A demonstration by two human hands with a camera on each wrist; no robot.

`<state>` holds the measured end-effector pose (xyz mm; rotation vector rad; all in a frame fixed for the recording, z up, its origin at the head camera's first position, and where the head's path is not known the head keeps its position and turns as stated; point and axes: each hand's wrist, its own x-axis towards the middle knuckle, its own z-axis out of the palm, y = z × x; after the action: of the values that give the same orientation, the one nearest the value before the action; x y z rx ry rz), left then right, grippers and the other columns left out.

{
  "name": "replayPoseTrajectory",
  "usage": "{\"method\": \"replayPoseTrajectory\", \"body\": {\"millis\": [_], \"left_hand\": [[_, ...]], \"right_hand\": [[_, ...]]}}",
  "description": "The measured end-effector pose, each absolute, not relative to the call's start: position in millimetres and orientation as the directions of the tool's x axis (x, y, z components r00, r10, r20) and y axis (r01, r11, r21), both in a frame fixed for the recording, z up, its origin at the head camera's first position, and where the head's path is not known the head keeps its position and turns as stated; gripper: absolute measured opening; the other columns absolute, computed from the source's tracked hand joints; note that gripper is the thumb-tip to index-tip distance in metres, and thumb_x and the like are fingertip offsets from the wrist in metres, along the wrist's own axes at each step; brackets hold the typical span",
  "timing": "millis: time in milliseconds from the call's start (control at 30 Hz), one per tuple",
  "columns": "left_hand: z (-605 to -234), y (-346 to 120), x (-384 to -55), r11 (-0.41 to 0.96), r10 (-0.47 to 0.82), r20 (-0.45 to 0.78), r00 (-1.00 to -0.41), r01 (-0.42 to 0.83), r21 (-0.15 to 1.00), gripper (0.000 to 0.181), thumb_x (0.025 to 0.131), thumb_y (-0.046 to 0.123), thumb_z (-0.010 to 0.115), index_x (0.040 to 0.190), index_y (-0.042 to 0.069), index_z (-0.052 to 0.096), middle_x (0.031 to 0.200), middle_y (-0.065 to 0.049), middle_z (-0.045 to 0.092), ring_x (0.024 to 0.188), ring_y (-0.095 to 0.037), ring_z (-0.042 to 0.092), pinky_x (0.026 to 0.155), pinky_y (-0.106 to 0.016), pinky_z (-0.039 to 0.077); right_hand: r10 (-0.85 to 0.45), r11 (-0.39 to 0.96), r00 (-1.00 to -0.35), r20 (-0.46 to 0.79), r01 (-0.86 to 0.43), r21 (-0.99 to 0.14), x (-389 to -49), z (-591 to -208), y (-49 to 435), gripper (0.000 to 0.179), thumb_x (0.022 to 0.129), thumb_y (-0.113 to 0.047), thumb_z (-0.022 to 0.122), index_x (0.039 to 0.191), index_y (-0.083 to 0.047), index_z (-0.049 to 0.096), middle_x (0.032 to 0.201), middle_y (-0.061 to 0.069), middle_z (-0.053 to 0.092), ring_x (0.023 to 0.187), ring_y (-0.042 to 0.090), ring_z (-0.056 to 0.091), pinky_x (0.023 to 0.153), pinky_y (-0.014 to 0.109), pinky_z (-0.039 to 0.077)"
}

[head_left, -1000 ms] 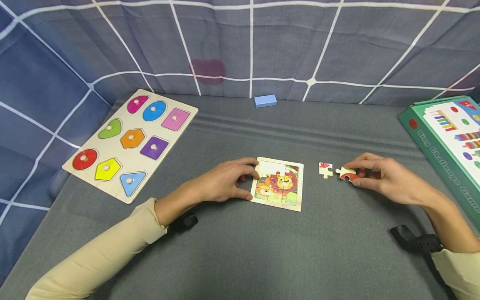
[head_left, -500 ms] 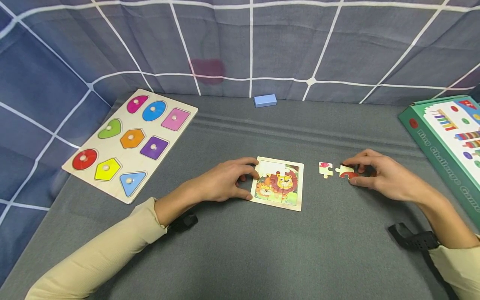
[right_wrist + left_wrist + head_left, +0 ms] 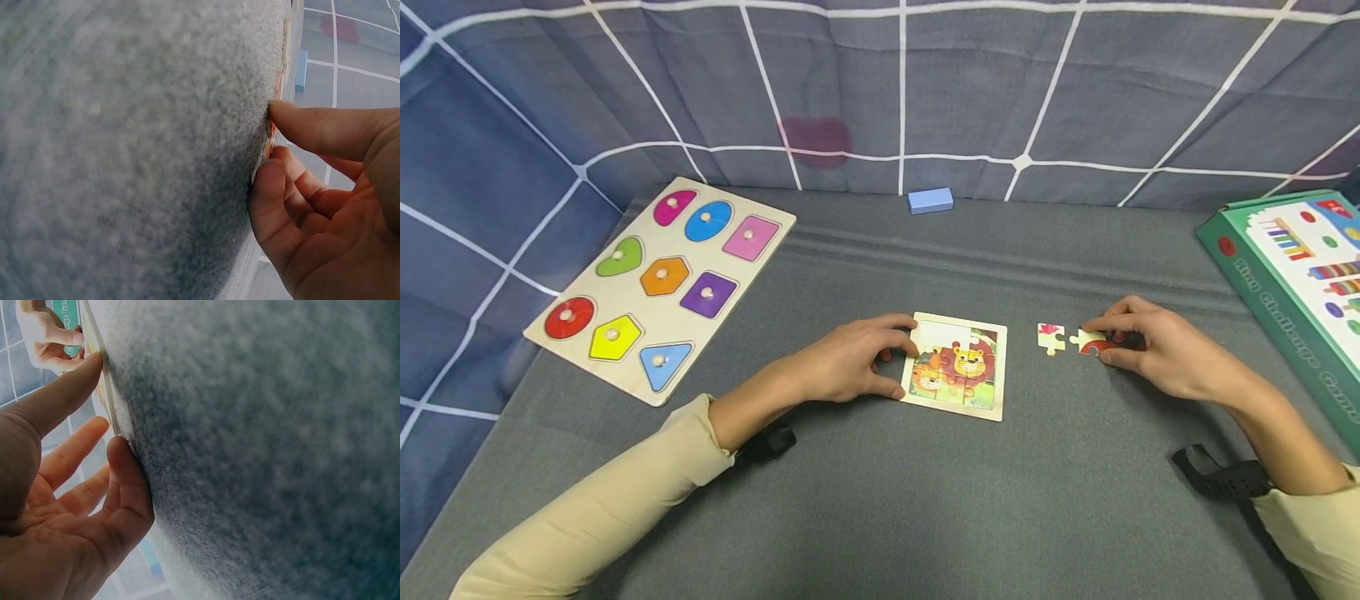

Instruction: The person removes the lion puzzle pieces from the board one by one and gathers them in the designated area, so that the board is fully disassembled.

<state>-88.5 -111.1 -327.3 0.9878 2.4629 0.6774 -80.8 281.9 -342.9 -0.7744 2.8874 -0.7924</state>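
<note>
A small square jigsaw tray (image 3: 955, 413) with a lion picture lies flat in the middle of the table. My left hand (image 3: 842, 360) holds it at its left edge, thumb near the lower corner and fingers higher up. The tray's upper left shows a pale unfilled area. To the right, my right hand (image 3: 1165, 350) pinches a cream-and-red jigsaw piece (image 3: 1086, 340) between thumb and fingers, low at the table; its right end is hidden. Close to its left lies another jigsaw piece (image 3: 1051, 337), cream with a pink-red patch. A narrow gap or light contact separates them; I cannot tell which.
A wooden shape board (image 3: 700, 329) with knobbed coloured shapes lies at the left. A blue block (image 3: 930, 201) sits at the back by the checked cloth (image 3: 970, 92). On the right is a green game box (image 3: 1262, 292).
My right hand has shifted slightly left and away from me along the jigsaw piece, which has barely moved. The left hand and the tray have stayed still.
</note>
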Motion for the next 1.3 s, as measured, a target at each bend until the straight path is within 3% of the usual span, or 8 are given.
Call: {"method": "replayPoseTrajectory", "body": {"millis": [267,567,800,1300], "left_hand": [[-328.5,-111.3,-89.0,0.631,0.721,-0.178,-0.669,0.529,0.568,0.045,0.083,0.024,0.082,0.122,0.010,0.066,0.149,-0.008,0.043,0.096,-0.014,0.055,0.083,-0.033,0.045],[-328.2,-111.3,-89.6,0.621,0.728,-0.158,-0.667,0.544,0.564,0.044,0.082,0.024,0.083,0.121,0.010,0.067,0.148,-0.009,0.044,0.096,-0.014,0.055,0.083,-0.032,0.045],[-327.8,-112.0,-89.6,0.617,0.730,-0.149,-0.667,0.549,0.564,0.043,0.082,0.024,0.083,0.120,0.010,0.067,0.147,-0.008,0.045,0.095,-0.014,0.055,0.082,-0.032,0.045],[-327.2,-111.8,-90.1,0.618,0.730,-0.154,-0.666,0.546,0.566,0.043,0.082,0.025,0.083,0.119,0.011,0.067,0.147,-0.008,0.045,0.094,-0.013,0.055,0.082,-0.031,0.045]], "right_hand": [[-0.472,0.747,-0.878,0.082,-0.447,-0.493,-79.9,-340.1,278.1,0.033,0.084,-0.004,0.077,0.116,-0.007,0.071,0.098,-0.001,0.058,0.081,0.006,0.048,0.066,0.021,0.035],[-0.404,0.709,-0.909,0.105,-0.384,-0.592,-69.5,-333.1,250.9,0.034,0.085,-0.006,0.077,0.119,-0.009,0.070,0.095,0.001,0.055,0.077,0.009,0.046,0.062,0.022,0.036],[-0.444,0.637,-0.888,0.118,-0.405,-0.656,-64.8,-331.3,217.2,0.032,0.085,-0.009,0.078,0.117,-0.010,0.071,0.095,0.001,0.056,0.075,0.011,0.049,0.062,0.022,0.040],[-0.440,0.645,-0.898,0.000,-0.315,-0.696,-68.7,-333.1,165.5,0.031,0.086,-0.018,0.078,0.116,-0.009,0.073,0.095,0.003,0.058,0.076,0.015,0.050,0.063,0.030,0.040]]}}
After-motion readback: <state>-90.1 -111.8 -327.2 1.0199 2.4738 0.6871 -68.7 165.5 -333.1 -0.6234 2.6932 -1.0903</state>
